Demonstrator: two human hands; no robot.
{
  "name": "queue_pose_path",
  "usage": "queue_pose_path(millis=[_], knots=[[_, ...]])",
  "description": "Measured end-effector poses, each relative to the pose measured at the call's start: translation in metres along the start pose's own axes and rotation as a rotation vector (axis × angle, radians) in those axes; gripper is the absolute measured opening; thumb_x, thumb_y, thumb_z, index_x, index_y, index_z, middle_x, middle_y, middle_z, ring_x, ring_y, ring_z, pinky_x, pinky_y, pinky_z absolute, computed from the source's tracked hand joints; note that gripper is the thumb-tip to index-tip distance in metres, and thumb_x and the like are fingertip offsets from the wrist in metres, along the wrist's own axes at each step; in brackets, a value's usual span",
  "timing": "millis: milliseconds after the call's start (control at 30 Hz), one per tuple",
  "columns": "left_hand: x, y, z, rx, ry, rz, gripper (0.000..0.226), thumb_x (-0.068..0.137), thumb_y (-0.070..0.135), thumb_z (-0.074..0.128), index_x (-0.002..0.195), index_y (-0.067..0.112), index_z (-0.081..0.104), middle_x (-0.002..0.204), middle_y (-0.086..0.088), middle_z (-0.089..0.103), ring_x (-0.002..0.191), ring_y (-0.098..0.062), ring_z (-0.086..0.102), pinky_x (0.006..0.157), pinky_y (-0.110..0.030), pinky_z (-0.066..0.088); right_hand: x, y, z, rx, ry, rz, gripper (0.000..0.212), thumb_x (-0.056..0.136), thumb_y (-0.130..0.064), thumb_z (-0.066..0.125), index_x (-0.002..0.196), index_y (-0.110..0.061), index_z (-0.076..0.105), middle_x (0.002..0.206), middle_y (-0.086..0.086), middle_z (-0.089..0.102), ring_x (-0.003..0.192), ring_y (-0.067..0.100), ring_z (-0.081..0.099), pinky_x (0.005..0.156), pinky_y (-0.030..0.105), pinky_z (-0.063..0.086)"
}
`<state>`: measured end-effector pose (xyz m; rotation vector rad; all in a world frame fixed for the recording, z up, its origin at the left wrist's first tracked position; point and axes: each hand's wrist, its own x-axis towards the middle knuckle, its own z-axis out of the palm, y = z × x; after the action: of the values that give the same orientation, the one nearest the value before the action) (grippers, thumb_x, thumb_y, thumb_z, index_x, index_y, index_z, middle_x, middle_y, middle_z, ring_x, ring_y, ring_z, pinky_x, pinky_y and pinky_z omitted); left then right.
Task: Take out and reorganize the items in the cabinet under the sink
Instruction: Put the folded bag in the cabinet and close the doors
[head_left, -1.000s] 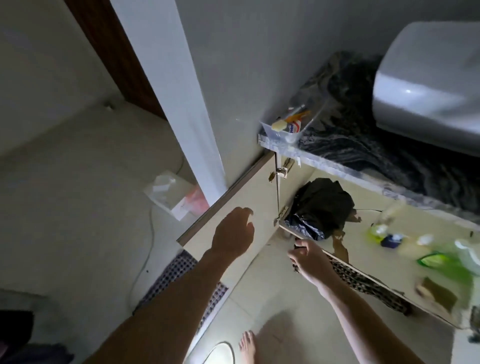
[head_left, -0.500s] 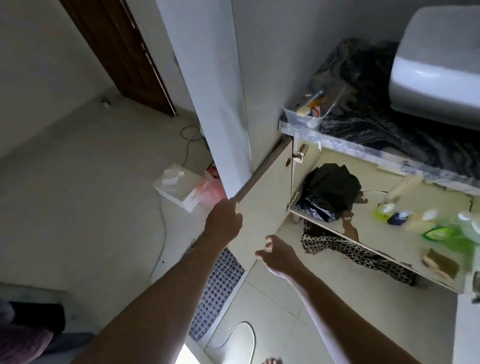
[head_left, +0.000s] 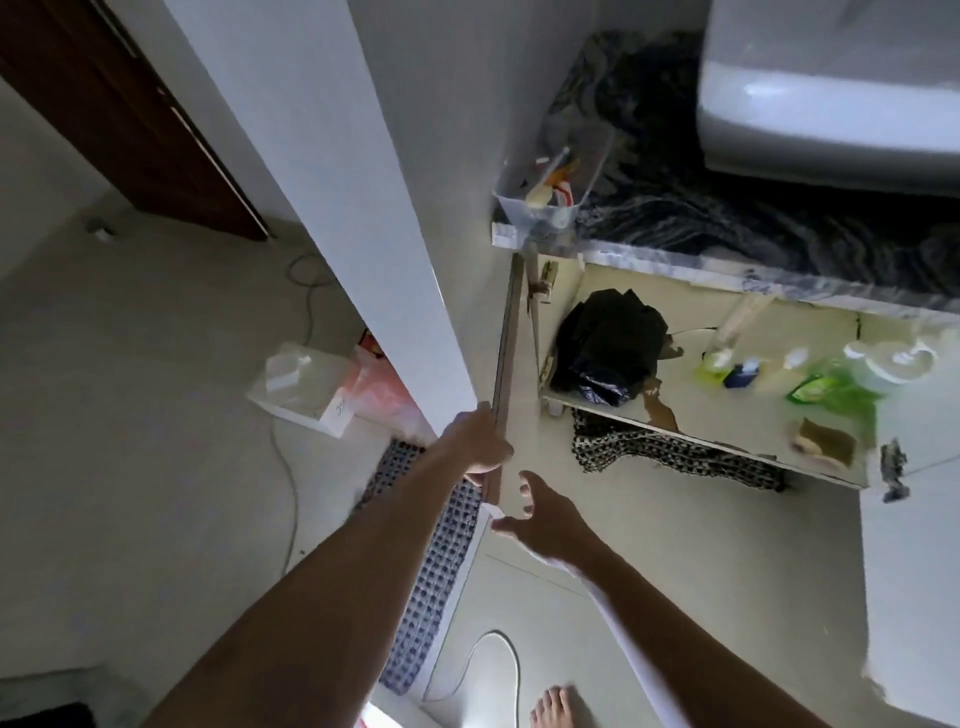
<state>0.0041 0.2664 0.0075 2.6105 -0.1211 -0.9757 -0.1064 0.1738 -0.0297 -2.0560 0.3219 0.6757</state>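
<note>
Left arm stretched forward, forearm bare. Left hand (head_left: 480, 441) at end of arm, fingers curled over edge of cabinet door (head_left: 511, 364), gripping it. Right arm reaches forward from lower right. Right hand (head_left: 545, 514) free in air, just beside left hand, fingers spread and slightly bent, holding nothing. Bare foot (head_left: 558, 709) visible at bottom.

Bare forearms (head_left: 322, 597), seemingly sleeveless; one bare foot (head_left: 558, 709).
</note>
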Motion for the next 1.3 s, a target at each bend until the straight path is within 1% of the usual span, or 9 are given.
queue_pose_path(millis=[67, 200, 333, 500, 667, 800, 967, 1100, 1300], knots=[[0.003, 0.029, 0.014, -0.124, -0.103, 0.006, 0.037, 0.084, 0.009, 0.062, 0.116, -0.005, 0.050, 0.098, -0.022, 0.064, 0.056, -0.020, 0.062, 0.040, -0.026, 0.052, -0.009, 0.018, -0.004, 0.029, 0.099, -0.024, 0.060, 0.086, -0.032, 0.064, 0.137, -0.012, 0.039, 0.136, 0.006, 0.053, 0.121, 0.023, 0.054, 0.098, 0.027, 0.039], [0.012, 0.087, 0.053, -0.229, -0.260, 0.043, 0.024, 0.090, 0.010, 0.058, 0.099, -0.009, 0.068, 0.066, -0.011, 0.066, 0.042, -0.010, 0.060, 0.060, -0.029, 0.057, -0.022, 0.067, -0.033, 0.054, 0.408, 0.130, 0.028, 0.093, -0.021, 0.054, 0.116, -0.007, 0.051, 0.107, 0.014, 0.067, 0.099, 0.032, 0.062, 0.075, 0.030, 0.043], [0.027, 0.140, 0.075, -0.412, -0.229, 0.021, 0.022, 0.087, 0.012, 0.056, 0.098, -0.003, 0.067, 0.070, -0.011, 0.069, 0.050, -0.015, 0.065, 0.056, -0.027, 0.057, -0.022, 0.109, -0.085, -0.114, 0.547, 0.053, 0.018, 0.094, -0.018, 0.052, 0.104, -0.003, 0.054, 0.084, 0.013, 0.068, 0.068, 0.029, 0.061, 0.059, 0.036, 0.045], [0.047, 0.189, 0.073, -0.672, -0.208, -0.047, 0.016, 0.084, 0.019, 0.056, 0.088, 0.005, 0.062, 0.082, -0.009, 0.065, 0.068, -0.019, 0.063, 0.067, -0.030, 0.052, 0.003, 0.136, -0.165, -0.243, 0.674, -0.097, 0.020, 0.087, -0.014, 0.064, 0.104, -0.004, 0.062, 0.086, 0.015, 0.070, 0.078, 0.034, 0.065, 0.064, 0.033, 0.043], [0.072, 0.221, 0.075, -0.799, -0.170, -0.093, 0.016, 0.089, 0.021, 0.056, 0.075, 0.014, 0.052, 0.074, -0.002, 0.055, 0.071, -0.015, 0.055, 0.065, -0.028, 0.046, 0.017, 0.154, -0.207, -0.106, 0.829, -0.105, 0.019, 0.080, -0.017, 0.073, 0.096, -0.007, 0.068, 0.078, 0.009, 0.073, 0.069, 0.027, 0.068, 0.061, 0.029, 0.046], [0.093, 0.243, 0.078, -0.858, -0.118, -0.097, 0.024, 0.088, 0.026, 0.057, 0.102, 0.007, 0.059, 0.073, 0.000, 0.056, 0.069, -0.013, 0.054, 0.059, -0.025, 0.042, 0.036, 0.158, -0.237, 0.087, 0.949, -0.080, 0.020, 0.074, -0.013, 0.078, 0.092, -0.007, 0.069, 0.080, 0.009, 0.074, 0.066, 0.020, 0.068, 0.057, 0.010, 0.044], [0.112, 0.256, 0.079, -0.879, -0.087, -0.085, 0.068, 0.072, 0.049, 0.066, 0.127, 0.013, 0.048, 0.101, 0.000, 0.062, 0.097, -0.017, 0.060, 0.081, -0.035, 0.047, 0.059, 0.164, -0.264, 0.212, 0.989, -0.073, 0.020, 0.072, -0.019, 0.079, 0.089, -0.016, 0.068, 0.087, 0.001, 0.075, 0.082, 0.019, 0.072, 0.078, 0.037, 0.056], [0.127, 0.259, 0.076, -0.986, -0.129, -0.102, 0.057, 0.081, 0.045, 0.069, 0.127, 0.017, 0.048, 0.097, 0.001, 0.061, 0.085, -0.012, 0.057, 0.082, -0.037, 0.047, 0.077, 0.165, -0.279, 0.224, 0.960, -0.171, 0.027, 0.073, -0.026, 0.078, 0.096, -0.017, 0.068, 0.090, 0.001, 0.075, 0.080, 0.020, 0.072, 0.078, 0.042, 0.058], [0.144, 0.267, 0.076, -0.964, -0.083, -0.056, 0.081, 0.075, 0.036, 0.078, 0.137, 0.005, 0.035, 0.124, -0.004, 0.055, 0.111, -0.019, 0.053, 0.093, -0.039, 0.046, 0.104, 0.164, -0.300, 0.309, 0.982, -0.133, 0.042, 0.072, -0.048, 0.070, 0.072, -0.006, 0.072, 0.071, 0.010, 0.073, 0.064, 0.026, 0.068, 0.065, 0.034, 0.055]])
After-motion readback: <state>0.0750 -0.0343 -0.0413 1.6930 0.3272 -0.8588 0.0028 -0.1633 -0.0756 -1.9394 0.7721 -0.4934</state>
